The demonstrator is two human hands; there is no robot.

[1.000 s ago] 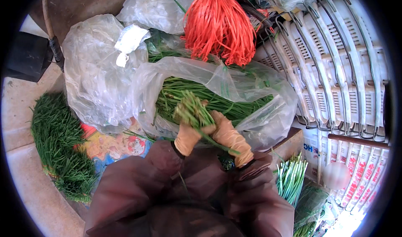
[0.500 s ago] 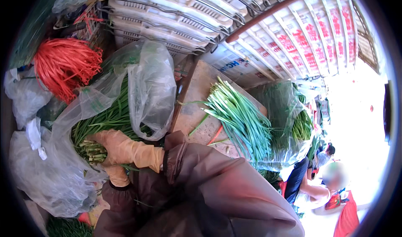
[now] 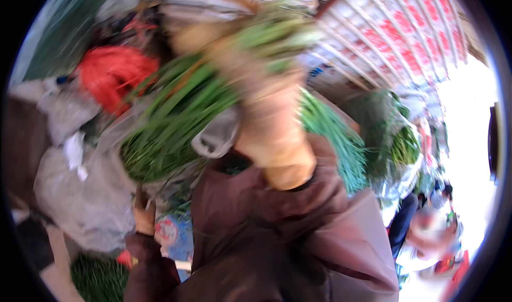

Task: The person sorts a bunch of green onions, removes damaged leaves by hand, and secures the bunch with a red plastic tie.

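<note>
My gloved right hand [image 3: 261, 110], smeared by motion, is closed round a bunch of chives [image 3: 202, 94]. The cut ends point up and right, and the long green leaves hang down left over the open clear plastic bag [image 3: 216, 137]. Lower left, my left hand [image 3: 144, 211] holds nothing; its fingers are apart, close to the edge of a crumpled plastic sheet [image 3: 85, 200]. Another pile of chives [image 3: 336, 137] lies to the right of my right forearm, partly hidden by it.
Red plastic ties [image 3: 114, 75] hang in a bundle at upper left. White crates [image 3: 389, 35] stand along the back. A plastic bag of greens [image 3: 368, 131] is at right, with a person [image 3: 426, 238] beyond. More dark greens [image 3: 98, 275] lie at lower left.
My right hand has lifted the chives out of the bag, up and to the right. The left hand has come away from the stalks, downward. The view has shifted slightly.
</note>
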